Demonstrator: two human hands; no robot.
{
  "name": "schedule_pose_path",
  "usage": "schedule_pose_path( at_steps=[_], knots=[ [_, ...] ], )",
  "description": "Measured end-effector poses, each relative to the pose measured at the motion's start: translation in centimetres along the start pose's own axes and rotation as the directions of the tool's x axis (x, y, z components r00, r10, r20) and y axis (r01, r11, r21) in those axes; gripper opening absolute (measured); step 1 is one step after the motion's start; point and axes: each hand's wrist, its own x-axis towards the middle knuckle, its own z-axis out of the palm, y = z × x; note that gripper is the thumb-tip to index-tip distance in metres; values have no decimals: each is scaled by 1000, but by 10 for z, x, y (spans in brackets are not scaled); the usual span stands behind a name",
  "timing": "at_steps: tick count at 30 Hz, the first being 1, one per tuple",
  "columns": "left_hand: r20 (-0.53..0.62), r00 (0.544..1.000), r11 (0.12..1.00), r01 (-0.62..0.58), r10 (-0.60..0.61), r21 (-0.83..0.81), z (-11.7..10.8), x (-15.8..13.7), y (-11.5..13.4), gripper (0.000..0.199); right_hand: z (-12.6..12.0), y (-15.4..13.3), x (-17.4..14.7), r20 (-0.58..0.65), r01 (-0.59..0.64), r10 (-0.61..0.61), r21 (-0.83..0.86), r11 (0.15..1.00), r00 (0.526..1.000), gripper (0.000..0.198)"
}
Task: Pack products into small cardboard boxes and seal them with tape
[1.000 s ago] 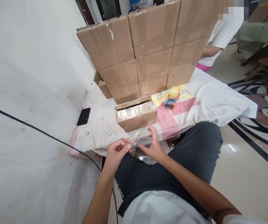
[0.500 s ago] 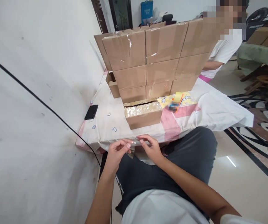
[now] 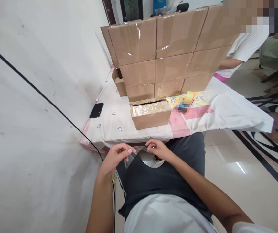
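Above my lap, my left hand (image 3: 117, 156) pinches a clear sheet of thin plastic (image 3: 130, 161), which may be a small bag. The fingers of my right hand (image 3: 158, 150) are closed on the plastic's other side, so it spans the space between both hands. Just beyond them, at the front of the table, stands an open cardboard box (image 3: 152, 119) with shiny clear-wrapped contents (image 3: 148, 108) along its top.
Taped cartons (image 3: 136, 72) are stacked behind the box on the cloth-covered table (image 3: 110, 129). A black phone (image 3: 96, 110) lies at left; a yellow item (image 3: 189, 97) lies at right. A smaller open box (image 3: 121, 87) sits by the wall. Another person (image 3: 245, 48) is behind the stack.
My hands have drawn slightly apart, and more of the clear plastic shows between them. My right leg has shifted inward. The view has tilted downward and turned a little left.
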Motion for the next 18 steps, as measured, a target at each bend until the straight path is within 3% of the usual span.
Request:
schedule_pose_path(
  at_steps=[5, 9, 16, 18],
  knots=[
    [93, 994, 996, 50, -57, 80, -11, -2, 1, 37, -44, -27, -3, -54, 71, -69, 44, 997, 996, 26],
    [25, 999, 994, 29, -32, 107, -14, -3, -4, 36, -72, -61, -3, 30, 100, -102, 70, 993, 994, 29],
    [-30, 999, 993, 44, -41, 111, -14, -4, -19, 34, -89, -95, 1, 189, 69, -64, -22, 997, 980, 23],
    [-28, 997, 986, 73, -69, 153, -14, -4, -25, 33, -93, -101, 4, 159, 154, -132, -137, 978, 978, 18]
  ],
)
